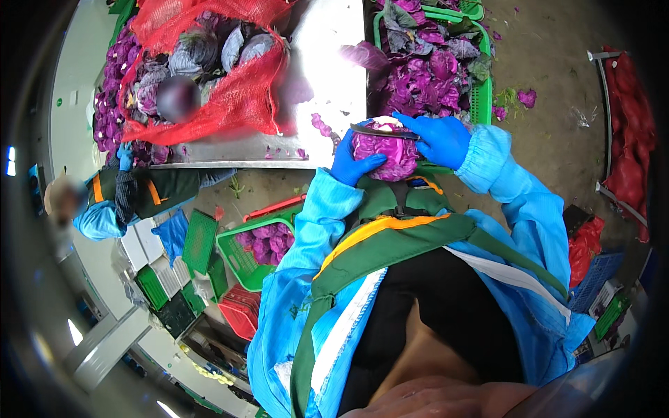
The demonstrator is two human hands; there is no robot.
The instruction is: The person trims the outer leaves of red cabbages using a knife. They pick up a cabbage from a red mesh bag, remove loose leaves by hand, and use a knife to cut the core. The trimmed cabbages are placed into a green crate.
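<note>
A trimmed red cabbage point(390, 155) is held in front of my chest, past the near right corner of the metal table. My left hand point(352, 164), in a blue glove, is wrapped round its left side. In my blue-gloved right hand point(440, 141) is a knife point(382, 131). Its dark blade points left across the top of the cabbage, beside the pale stem end; whether it cuts in cannot be seen. The handle is mostly covered by my fingers. Just beyond, a green crate point(482, 101) holds loose purple leaves.
On the metal table point(334, 42), an open red mesh sack point(244, 104) holds untrimmed cabbages. Many cabbages point(111, 104) lie along its left side, near a co-worker point(115, 198). Another green crate point(233, 258) with cabbages stands on the floor at left. Red sacks point(624, 132) sit on a frame at far right.
</note>
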